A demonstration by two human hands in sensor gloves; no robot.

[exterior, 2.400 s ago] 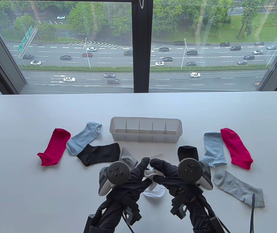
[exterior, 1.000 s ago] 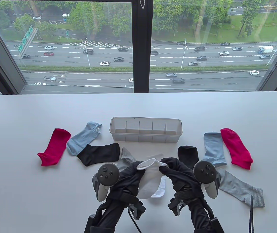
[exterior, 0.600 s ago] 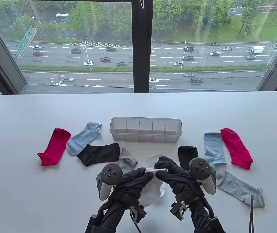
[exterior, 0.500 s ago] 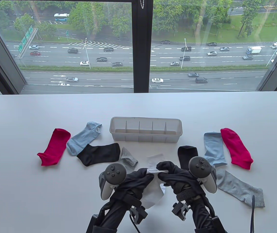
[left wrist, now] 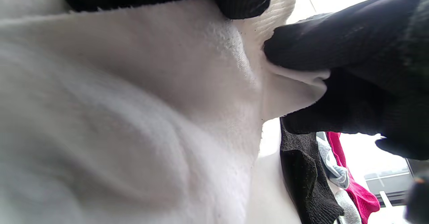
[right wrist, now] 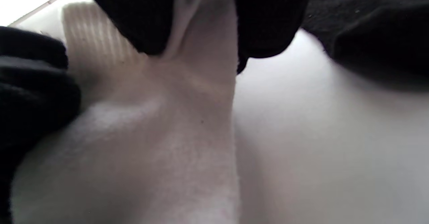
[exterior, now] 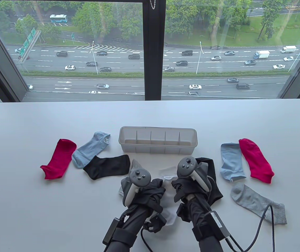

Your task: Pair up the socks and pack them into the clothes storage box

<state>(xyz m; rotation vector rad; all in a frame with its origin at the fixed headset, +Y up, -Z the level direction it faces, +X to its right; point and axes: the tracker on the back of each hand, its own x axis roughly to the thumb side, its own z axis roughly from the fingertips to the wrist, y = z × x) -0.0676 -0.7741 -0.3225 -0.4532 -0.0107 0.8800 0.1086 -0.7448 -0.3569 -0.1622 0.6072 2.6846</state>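
Fingers (right wrist: pixel 140 19) of both hands are pinching the white sock (left wrist: pixel 134 116) at its cuff, low over the worktop (exterior: pixel 34 210).

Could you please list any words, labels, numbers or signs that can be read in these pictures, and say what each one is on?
No text can be read.
Green road signs over the highway outside: lettering too small.
Label on the small box strapped to the right forearm: print too small.
Socks, storage box, trackers: no visible text.
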